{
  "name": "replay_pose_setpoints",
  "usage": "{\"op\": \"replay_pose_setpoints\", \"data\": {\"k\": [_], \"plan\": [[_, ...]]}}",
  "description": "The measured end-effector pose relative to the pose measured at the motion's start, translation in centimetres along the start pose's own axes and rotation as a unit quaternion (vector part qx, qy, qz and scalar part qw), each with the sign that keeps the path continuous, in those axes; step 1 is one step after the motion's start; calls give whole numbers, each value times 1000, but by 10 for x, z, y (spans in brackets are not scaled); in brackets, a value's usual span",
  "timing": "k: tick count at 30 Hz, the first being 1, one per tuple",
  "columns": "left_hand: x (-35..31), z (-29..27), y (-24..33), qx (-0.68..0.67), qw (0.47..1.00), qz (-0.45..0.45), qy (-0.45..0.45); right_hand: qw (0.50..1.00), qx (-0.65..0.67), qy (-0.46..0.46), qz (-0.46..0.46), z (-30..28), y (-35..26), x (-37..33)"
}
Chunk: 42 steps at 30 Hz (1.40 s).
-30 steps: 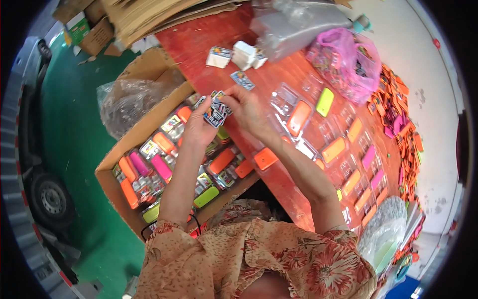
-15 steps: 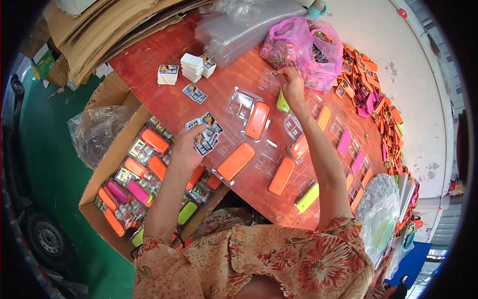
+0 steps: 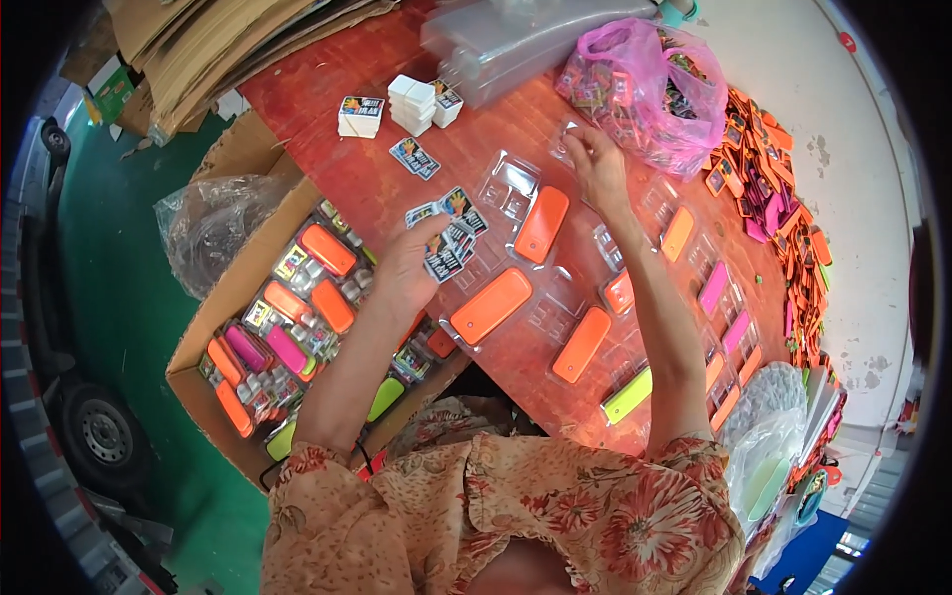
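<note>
Her left hand (image 3: 402,273) grips a fan of small picture cards (image 3: 446,233) over the red table (image 3: 367,169), while her right hand (image 3: 598,164) pinches a clear plastic tray (image 3: 567,144) far ahead, beside the pink bag (image 3: 645,89)

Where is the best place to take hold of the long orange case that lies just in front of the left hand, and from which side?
Probably across its two long edges near the middle, coming from above. The orange case lies flat and slanted in a clear blister tray on the red table, so only its top and sides are free. The left hand, holding printed cards, is nearest.
</note>
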<state>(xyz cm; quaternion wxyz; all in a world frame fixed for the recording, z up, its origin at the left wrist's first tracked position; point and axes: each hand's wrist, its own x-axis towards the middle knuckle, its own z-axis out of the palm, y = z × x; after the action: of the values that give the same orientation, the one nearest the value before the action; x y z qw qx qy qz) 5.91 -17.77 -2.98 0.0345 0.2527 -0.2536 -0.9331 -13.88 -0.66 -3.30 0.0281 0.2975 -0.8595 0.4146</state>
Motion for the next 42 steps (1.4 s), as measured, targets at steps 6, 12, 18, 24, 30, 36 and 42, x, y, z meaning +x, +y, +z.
{"op": "replay_pose_setpoints", "data": {"k": [6, 12, 18, 24, 30, 36, 42], "plan": [[4, 11, -9, -12, 999, 29, -39, 908, 298, -253, 153, 32, -93, -58], [4, -11, 0, -55, 998, 40, 18, 998, 17, -34, -58, 11, -67, -42], [-6, -25, 2, -34, 998, 40, -15, 983, -154, 44, -89, 13, -46, -31], [-12, -16, 1, -35, 998, 42, 38, 982, 152, -13, 114, 21, -35, -26], [-7, 0, -6, -1, 1000, 10, -30, 933, 304, -98, 162, 13, -55, -36], [-14, 16, -10, 53, 997, 20, -45, 959, 240, -129, 74, 46, -84, -72], [-12, 5, -18, 96, 995, 15, -21, 939, 267, -151, 155, 32, -101, -76]]}}
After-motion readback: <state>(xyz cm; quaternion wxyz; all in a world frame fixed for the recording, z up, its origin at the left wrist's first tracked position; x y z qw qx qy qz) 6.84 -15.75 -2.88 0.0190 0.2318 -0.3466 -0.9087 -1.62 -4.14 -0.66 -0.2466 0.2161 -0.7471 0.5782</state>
